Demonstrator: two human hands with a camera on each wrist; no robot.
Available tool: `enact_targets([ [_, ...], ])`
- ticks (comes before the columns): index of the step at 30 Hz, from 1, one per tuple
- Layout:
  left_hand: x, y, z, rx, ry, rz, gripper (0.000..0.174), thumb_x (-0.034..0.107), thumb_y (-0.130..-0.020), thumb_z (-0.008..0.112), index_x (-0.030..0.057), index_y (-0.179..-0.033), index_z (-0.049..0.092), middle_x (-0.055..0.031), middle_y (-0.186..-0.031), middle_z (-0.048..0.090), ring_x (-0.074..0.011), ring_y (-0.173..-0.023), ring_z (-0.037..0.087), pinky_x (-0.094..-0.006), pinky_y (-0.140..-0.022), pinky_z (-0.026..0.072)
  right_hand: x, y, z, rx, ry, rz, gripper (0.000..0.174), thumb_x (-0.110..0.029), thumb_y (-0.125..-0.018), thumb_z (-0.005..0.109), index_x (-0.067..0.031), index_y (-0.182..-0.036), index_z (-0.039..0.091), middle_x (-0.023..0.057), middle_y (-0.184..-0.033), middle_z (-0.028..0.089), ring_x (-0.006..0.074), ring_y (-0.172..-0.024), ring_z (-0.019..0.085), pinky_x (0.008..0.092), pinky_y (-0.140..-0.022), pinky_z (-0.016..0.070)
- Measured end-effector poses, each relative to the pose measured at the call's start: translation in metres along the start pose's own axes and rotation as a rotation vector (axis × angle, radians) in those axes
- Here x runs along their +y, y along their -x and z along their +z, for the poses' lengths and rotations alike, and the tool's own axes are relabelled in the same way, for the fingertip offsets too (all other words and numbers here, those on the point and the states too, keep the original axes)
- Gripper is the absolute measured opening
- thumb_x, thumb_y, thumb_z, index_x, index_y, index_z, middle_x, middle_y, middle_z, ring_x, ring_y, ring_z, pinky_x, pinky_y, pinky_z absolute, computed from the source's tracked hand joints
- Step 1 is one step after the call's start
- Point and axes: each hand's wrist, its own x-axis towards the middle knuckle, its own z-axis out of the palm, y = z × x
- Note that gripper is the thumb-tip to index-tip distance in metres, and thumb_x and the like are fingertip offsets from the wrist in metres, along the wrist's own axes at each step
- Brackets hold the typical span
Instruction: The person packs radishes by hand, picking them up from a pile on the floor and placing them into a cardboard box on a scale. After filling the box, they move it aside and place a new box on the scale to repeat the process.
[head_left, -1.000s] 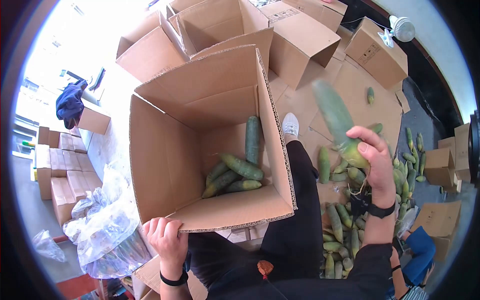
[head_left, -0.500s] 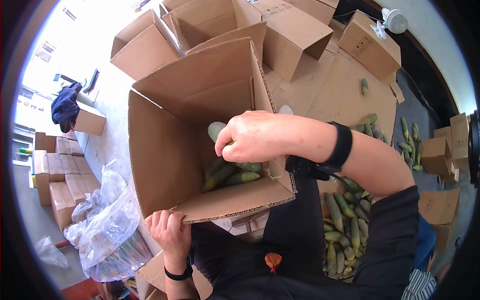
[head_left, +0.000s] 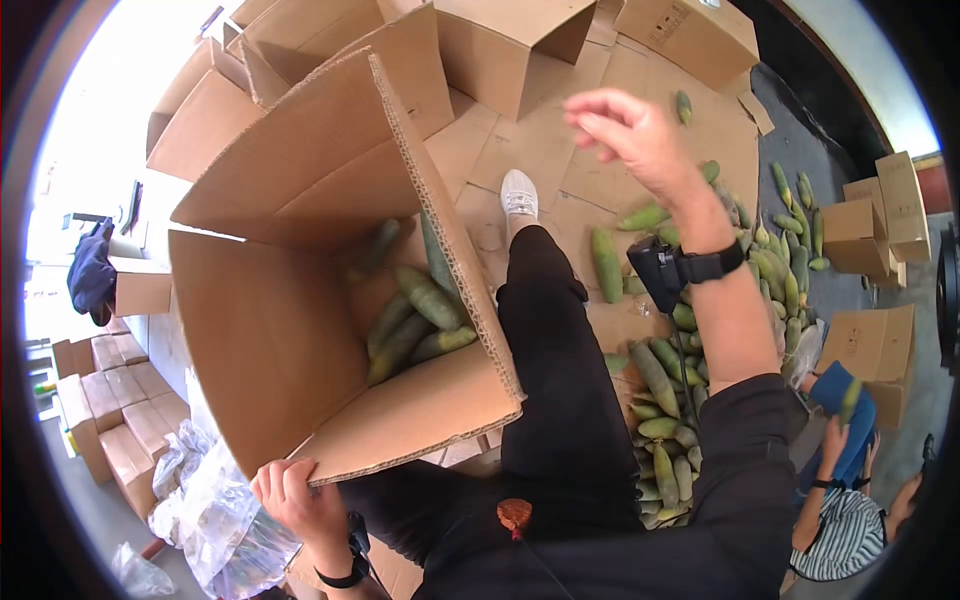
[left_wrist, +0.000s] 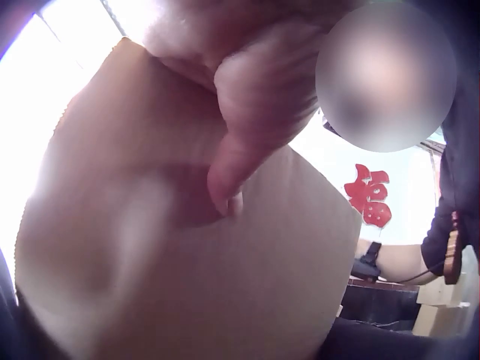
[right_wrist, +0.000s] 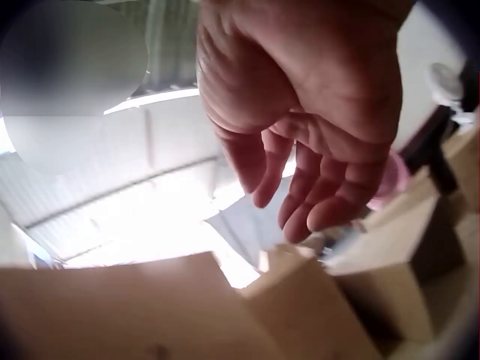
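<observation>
A tall open cardboard box stands at the person's legs in the head view. My left hand grips its near rim at the left corner; in the left wrist view the thumb lies along the cardboard. Several long green radishes lie inside on the bottom, one of them blurred toward the back. Right of the box, my right hand is raised over the floor, holding nothing. Its fingers hang loosely bent in the right wrist view.
A heap of green radishes covers the floor to the right. Other cardboard boxes stand at the back. Clear plastic bags lie at the left, near stacked cartons. Another person is at the lower right.
My right hand brought a radish from the right into the box, let it go and came back out empty. The left hand kept its grip on the rim; the box sits farther left in view.
</observation>
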Motion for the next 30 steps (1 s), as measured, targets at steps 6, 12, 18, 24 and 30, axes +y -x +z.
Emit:
enact_targets([
  [6,-0.002,0.002,0.004,0.001,-0.028,-0.021,0.019,0.002,-0.062,0.066,0.0082,-0.073,0.052,-0.0061,-0.073,0.056,-0.0274,-0.073,0.053,-0.038,-0.077,0.0387,0.282,0.054,-0.029,0.316,-0.066,0.759,0.01,-0.01,-0.085,0.056,-0.0065,-0.091,0.064,0.0037,-0.071,0.06,0.0132,-0.055,0.056,0.0284,-0.041,0.041],
  [12,-0.005,0.003,0.002,-0.071,-0.015,0.036,0.026,0.011,-0.07,0.071,0.0069,-0.083,0.049,-0.0079,-0.072,0.053,-0.0277,-0.071,0.05,-0.0387,-0.071,0.0386,0.415,0.15,0.019,0.472,0.082,1.076,0.042,-0.015,-0.077,0.066,-0.001,-0.116,0.059,0.012,-0.089,0.066,0.0222,-0.067,0.063,0.0374,-0.05,0.0491],
  [18,-0.005,-0.003,-0.007,-0.142,-0.005,0.018,0.039,0.038,-0.081,0.071,0.0024,-0.096,0.064,-0.0166,-0.083,0.062,-0.032,-0.076,0.059,-0.0421,-0.074,0.0436,0.464,0.166,0.064,0.417,0.397,0.949,0.063,-0.021,-0.074,0.073,-0.0032,-0.129,0.05,0.0199,-0.114,0.06,0.0336,-0.104,0.06,0.04,-0.086,0.0507],
  [24,-0.003,-0.013,-0.002,-0.112,0.031,0.144,0.065,0.063,-0.079,0.065,0.0027,-0.102,0.056,-0.0124,-0.082,0.06,-0.0293,-0.074,0.056,-0.042,-0.075,0.0417,0.43,0.138,0.082,0.378,0.558,1.051,0.079,-0.024,-0.066,0.079,-0.0031,-0.133,0.042,0.0231,-0.121,0.057,0.0363,-0.114,0.055,0.0411,-0.098,0.044],
  [30,-0.006,-0.015,-0.005,-0.153,-0.018,0.161,0.069,0.064,-0.073,0.07,0.0032,-0.101,0.054,-0.012,-0.082,0.06,-0.0295,-0.074,0.056,-0.0415,-0.073,0.0433,0.445,0.126,0.107,0.471,0.339,1.079,0.078,-0.027,-0.064,0.079,0.0044,-0.127,0.044,0.0254,-0.118,0.057,0.0355,-0.114,0.056,0.0408,-0.096,0.0447],
])
